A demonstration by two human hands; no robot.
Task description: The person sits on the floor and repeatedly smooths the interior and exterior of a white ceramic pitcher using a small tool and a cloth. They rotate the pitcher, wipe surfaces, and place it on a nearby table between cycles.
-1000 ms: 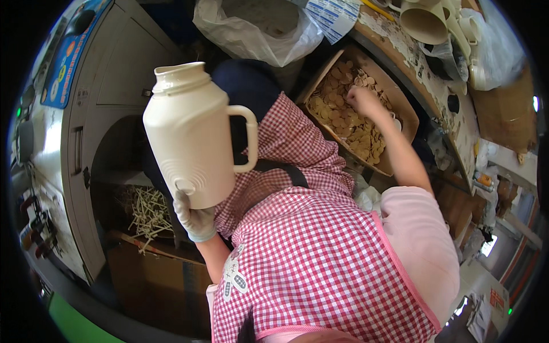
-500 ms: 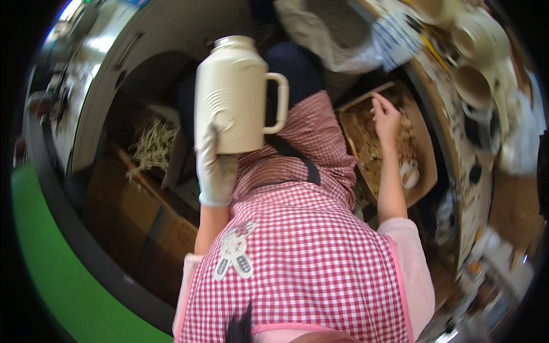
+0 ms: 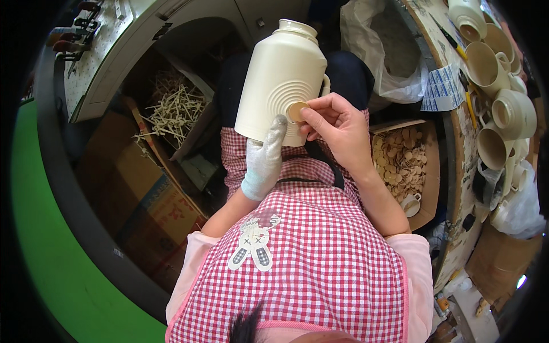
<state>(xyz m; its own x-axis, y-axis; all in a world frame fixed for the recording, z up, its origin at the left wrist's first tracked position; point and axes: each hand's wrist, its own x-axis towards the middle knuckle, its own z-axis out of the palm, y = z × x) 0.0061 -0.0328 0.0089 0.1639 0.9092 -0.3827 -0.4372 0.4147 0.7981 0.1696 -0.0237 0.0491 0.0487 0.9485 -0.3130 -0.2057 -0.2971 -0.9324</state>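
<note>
A cream plastic jug body (image 3: 280,74) with a ringed pattern and a side handle stands tilted above my lap. My left hand (image 3: 264,163), in a pale glove, supports it from below, thumb on its front and the other fingers hidden behind. Between the thumb and fingers of my bare right hand (image 3: 338,128) is a small round tan disc (image 3: 297,111). The disc is at the centre of the rings, against or just in front of the jug; I cannot tell which.
To the right a cardboard box (image 3: 430,188) holds many tan discs (image 3: 400,154) and a small white cup-like part. Cream jug parts (image 3: 494,146), a yellow-handled tool (image 3: 460,51) and a blue-white sheet (image 3: 443,88) lie on the bench. Left, another box holds thin cream sticks (image 3: 174,108).
My right hand has come from the disc box to the jug front with a disc. The jug has shifted right and turned, so its handle now shows less.
</note>
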